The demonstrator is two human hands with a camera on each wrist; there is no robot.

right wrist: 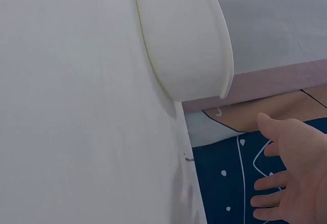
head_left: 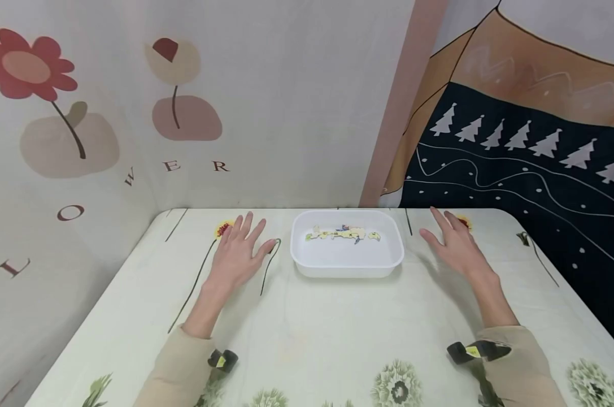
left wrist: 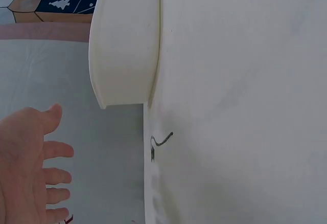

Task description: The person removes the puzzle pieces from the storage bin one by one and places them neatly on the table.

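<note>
I see left hand (head_left: 234,261), right hand (head_left: 457,249) flanking white tray (head_left: 347,258) on worktop (head_left: 332,328); both hands' fingers (left wrist: 57,176) spread open; yellowish shapes (head_left: 356,233) inside tray.

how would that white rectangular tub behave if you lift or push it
The white rectangular tub is probably fairly stiff, since its walls look smooth and unbent, and likely light, as its rim looks thin. It seems unlikely to roll or tip when pushed, being wide, low and flat on the floral tablecloth.
</note>
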